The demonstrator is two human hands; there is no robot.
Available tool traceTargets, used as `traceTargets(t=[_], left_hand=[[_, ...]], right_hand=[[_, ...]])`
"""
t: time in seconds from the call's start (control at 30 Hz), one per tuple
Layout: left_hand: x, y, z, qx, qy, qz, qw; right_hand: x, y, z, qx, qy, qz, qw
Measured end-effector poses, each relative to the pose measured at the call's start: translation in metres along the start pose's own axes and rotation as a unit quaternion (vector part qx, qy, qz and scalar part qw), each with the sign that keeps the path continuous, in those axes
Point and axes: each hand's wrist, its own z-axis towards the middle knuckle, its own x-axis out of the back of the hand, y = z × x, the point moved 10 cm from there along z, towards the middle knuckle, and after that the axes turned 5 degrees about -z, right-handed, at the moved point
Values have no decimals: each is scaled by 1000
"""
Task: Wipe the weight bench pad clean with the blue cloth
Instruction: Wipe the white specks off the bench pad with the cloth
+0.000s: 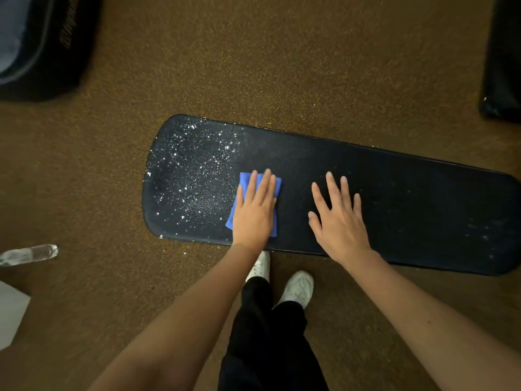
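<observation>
- The left hand (pixel 253 213) lies flat, palm down, fingers straight and close together, pointing away from the body.
- It presses on the blue cloth (pixel 275 184), whose edges show around the fingers and palm.
- The right hand (pixel 338 218) lies flat too, palm down, fingers spread wide, resting bare on the bench pad (pixel 408 198).
- Both forearms are bare and reach forward from the lower edge of the view, nearly straight, the hands near each other but apart.
</observation>
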Motion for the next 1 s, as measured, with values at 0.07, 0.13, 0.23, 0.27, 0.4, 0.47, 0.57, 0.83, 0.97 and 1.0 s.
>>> traceTargets(t=[0.07, 0.13, 0.23, 0.27, 0.4, 0.47, 0.57, 0.83, 0.97, 1.0], left_hand=[[5, -15, 10, 79, 15, -37, 996], [6, -11, 11, 107, 28, -54, 992], [-4, 17, -5, -3, 0, -20, 1000], [-7, 27, -15, -58, -16, -3, 998], [-7, 30, -37, -227, -37, 49, 972], [-4, 15, -31, -235, -37, 71, 969], [7, -8, -14, -99, -6, 34, 994], [-14, 33, -45, -204, -57, -23, 977], [25, 10, -33, -157, -51, -202, 965], [36, -4, -27, -131, -28, -217, 967]], right_hand=[[0, 0, 0, 2, 5, 3, 1000], [0, 0, 0, 0, 4, 5, 1000], [0, 0, 0, -4, 2, 5, 1000], [0, 0, 0, -3, 2, 5, 1000], [2, 0, -3, -4, 10, 7, 1000], [3, -4, -7, -2, 17, 15, 1000], [4, -16, -12, 1, 31, 28, 999], [-4, -36, -25, -25, 42, 73, 996], [-12, -61, -38, -55, 66, 106, 991], [-14, -73, -38, -59, 72, 110, 989]])
